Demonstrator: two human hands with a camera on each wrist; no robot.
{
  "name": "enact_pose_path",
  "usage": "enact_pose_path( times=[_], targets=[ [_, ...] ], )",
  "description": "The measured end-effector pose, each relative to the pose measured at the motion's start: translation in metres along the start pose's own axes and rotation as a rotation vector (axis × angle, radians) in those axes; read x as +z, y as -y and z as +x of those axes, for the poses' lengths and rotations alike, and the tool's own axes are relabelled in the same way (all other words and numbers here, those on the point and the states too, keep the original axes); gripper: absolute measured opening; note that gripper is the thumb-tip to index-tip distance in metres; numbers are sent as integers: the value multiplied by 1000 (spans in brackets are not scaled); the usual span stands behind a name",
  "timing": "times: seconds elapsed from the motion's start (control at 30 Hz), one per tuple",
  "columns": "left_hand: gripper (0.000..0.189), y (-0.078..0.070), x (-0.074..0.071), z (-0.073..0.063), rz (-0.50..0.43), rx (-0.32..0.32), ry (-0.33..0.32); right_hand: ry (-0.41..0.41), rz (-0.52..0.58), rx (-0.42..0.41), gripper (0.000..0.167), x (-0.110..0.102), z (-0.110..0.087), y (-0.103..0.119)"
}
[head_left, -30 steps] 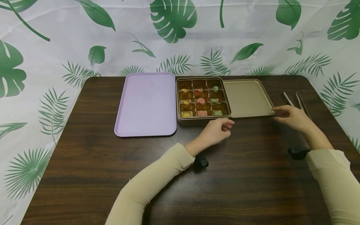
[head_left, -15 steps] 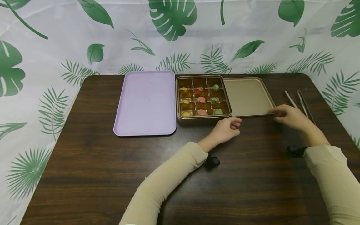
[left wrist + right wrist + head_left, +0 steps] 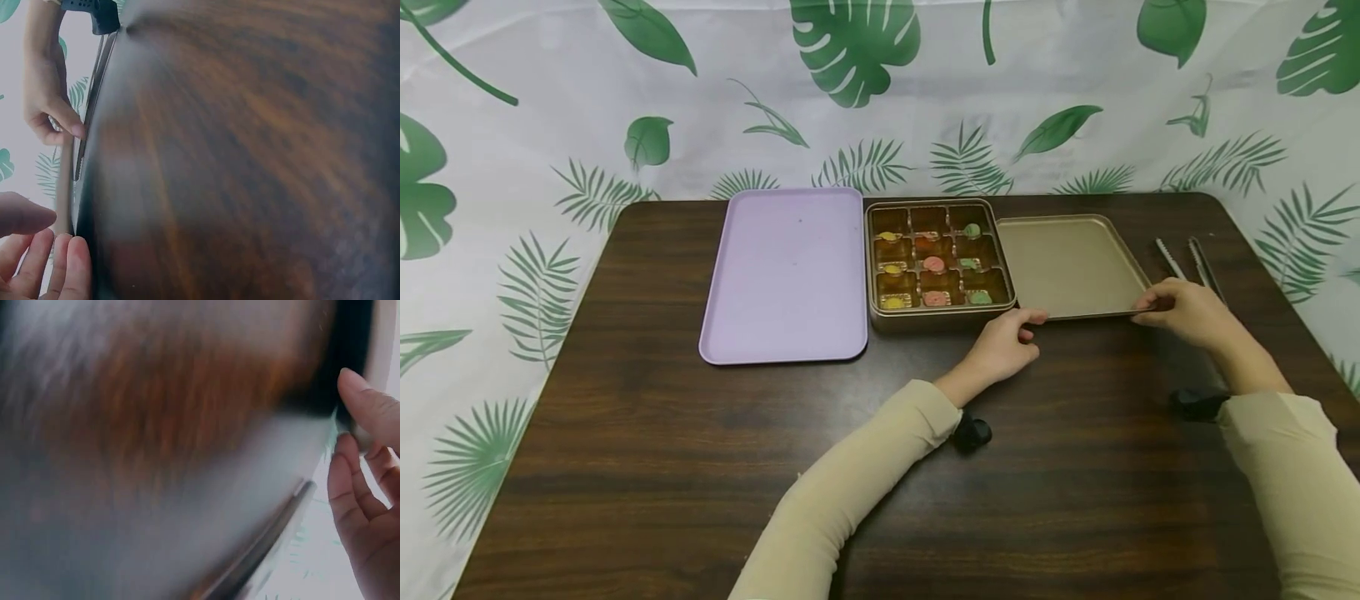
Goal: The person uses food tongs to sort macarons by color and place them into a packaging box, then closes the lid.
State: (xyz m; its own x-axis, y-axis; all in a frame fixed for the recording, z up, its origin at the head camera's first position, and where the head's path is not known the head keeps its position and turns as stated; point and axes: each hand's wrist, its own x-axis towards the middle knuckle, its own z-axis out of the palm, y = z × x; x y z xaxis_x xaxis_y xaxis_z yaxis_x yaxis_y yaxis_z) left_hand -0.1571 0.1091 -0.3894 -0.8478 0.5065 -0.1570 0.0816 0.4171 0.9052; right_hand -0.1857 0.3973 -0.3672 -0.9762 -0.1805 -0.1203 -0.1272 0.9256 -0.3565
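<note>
A shallow gold lid (image 3: 1071,262) lies right of a gold tin (image 3: 940,312). The tin has compartments with small yellow, pink (image 3: 934,264) and green (image 3: 981,297) pieces. My right hand (image 3: 1187,312) pinches the lid's front right corner between thumb and fingers. My left hand (image 3: 1000,346) is just in front of the tin's right corner, fingertips at the lid's front edge. In the left wrist view the left fingers (image 3: 78,262) are loosely bent, the thumb (image 3: 28,214) apart from them. Contact with the lid is unclear.
A lilac tray (image 3: 786,275) lies left of the tin. Metal tongs (image 3: 1206,267) are behind the right hand, partly hidden. The dark wooden table (image 3: 700,467) ends at a leaf-patterned cloth (image 3: 737,83) at the back.
The lid has shifted slightly right and toward me, its right corner now between the right thumb and fingers. My left hand has moved right from the tin's front to the lid's edge.
</note>
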Motion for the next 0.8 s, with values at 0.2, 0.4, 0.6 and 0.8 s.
enact_pose_path(
  times=[0.2, 0.4, 0.6, 0.8],
  targets=[
    [52, -2, -3, -2, -7, 69, 12, -39, 29, 25, 11, -15, -13, 0],
    [52, -8, -6, -5, 26, 140, -8, -126, 75, -18, 10, -32, -27, 4],
    [44, -17, -11, -9, 64, 184, -9, -313, 110, -165, 11, -51, -37, 13],
    [39, -26, -19, -13, 15, 228, -8, -442, 133, -286, 7, -75, -44, 31]
  ],
)
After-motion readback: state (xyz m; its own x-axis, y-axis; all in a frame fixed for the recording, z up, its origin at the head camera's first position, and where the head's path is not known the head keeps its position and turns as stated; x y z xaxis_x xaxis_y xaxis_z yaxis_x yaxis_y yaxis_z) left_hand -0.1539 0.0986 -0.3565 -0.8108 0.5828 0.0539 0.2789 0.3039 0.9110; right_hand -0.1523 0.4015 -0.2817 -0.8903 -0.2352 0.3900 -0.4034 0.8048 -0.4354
